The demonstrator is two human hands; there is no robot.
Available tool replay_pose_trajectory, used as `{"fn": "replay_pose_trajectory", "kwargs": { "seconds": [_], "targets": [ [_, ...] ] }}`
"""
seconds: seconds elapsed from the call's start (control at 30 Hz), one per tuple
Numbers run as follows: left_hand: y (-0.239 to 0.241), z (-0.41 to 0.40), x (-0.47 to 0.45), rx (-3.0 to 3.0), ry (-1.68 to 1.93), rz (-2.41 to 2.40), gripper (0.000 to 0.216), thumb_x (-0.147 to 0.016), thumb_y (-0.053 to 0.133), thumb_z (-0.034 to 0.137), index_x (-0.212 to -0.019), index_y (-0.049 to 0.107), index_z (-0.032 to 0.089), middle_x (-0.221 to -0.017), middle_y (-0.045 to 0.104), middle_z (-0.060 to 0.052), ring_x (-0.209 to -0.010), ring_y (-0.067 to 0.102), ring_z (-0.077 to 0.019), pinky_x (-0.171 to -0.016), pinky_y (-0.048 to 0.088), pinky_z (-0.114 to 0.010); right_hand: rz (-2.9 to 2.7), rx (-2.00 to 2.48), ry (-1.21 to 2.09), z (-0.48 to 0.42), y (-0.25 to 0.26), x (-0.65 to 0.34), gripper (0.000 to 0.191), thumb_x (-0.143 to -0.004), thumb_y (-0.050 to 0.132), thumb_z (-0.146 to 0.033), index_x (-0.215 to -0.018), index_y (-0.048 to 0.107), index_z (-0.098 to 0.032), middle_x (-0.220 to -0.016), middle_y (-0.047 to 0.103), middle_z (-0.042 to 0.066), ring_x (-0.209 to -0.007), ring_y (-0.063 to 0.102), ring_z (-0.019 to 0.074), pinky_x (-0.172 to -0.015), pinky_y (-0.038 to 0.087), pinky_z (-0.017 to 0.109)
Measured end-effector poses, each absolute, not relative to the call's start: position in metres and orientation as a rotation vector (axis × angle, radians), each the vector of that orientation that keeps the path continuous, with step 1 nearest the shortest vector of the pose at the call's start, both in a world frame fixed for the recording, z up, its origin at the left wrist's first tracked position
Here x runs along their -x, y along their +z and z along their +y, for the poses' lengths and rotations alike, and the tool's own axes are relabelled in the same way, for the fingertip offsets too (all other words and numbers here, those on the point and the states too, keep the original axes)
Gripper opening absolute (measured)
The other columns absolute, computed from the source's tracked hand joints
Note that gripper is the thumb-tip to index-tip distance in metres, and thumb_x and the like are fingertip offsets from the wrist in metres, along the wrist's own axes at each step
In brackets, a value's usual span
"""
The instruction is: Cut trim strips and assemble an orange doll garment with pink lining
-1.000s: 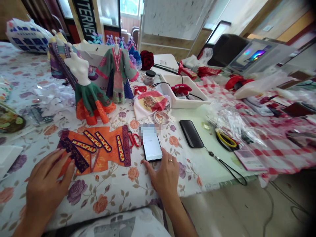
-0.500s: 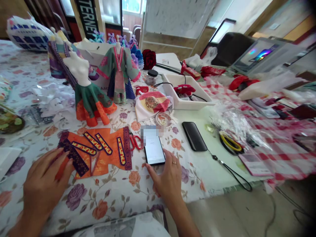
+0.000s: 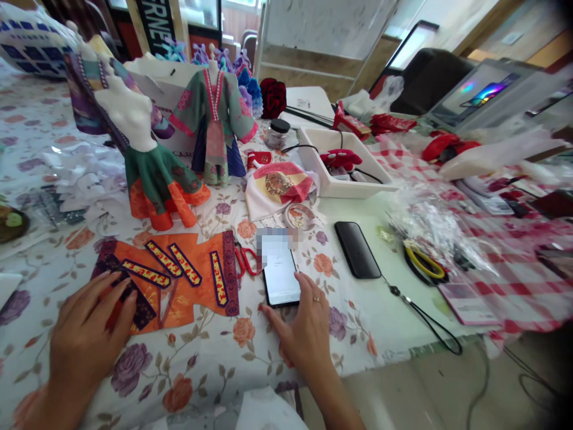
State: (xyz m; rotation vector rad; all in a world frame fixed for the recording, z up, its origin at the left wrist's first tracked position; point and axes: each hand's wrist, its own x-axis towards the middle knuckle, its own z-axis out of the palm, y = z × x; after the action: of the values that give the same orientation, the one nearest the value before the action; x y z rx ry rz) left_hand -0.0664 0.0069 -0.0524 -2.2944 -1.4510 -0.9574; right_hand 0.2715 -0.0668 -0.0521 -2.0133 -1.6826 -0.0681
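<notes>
My right hand lies on the floral tablecloth with its fingers spread, fingertips touching the lower edge of a lit smartphone. My left hand rests flat, fingers apart, on the left end of an orange paper garment with dark patterned strips. Red-handled scissors lie between the garment and the phone. A second, dark phone lies to the right, screen off.
Two small mannequins in paper dresses stand behind the garment. Farther back are a white tray with red items, a jar, folded fabric, a black cord, clear bags and a red checked cloth.
The view has tipped slightly down and left. My right hand has crept a little farther onto the phone's lower edge. My left hand stays on the garment.
</notes>
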Motion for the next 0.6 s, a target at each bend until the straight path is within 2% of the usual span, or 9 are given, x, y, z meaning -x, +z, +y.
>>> {"fn": "replay_pose_trajectory", "kwargs": {
  "seconds": [0.6],
  "targets": [
    [-0.0611, 0.0063, 0.0708, 2.33, -0.954, -1.492, 0.055, -0.072, 0.072, 0.014, -0.125, 0.058, 0.019, -0.119, 0.064, -0.017, -0.112, 0.059, -0.0327, -0.098, 0.046, -0.051, -1.67, 2.002, -0.029, -0.0674, -0.0527, -0.2735, 0.077, -0.075, 0.063, -0.061, -0.131, 0.038, -0.014, -0.123, 0.054, 0.019, -0.115, 0.048, 0.0338, -0.095, 0.04, 0.054]
  ]
}}
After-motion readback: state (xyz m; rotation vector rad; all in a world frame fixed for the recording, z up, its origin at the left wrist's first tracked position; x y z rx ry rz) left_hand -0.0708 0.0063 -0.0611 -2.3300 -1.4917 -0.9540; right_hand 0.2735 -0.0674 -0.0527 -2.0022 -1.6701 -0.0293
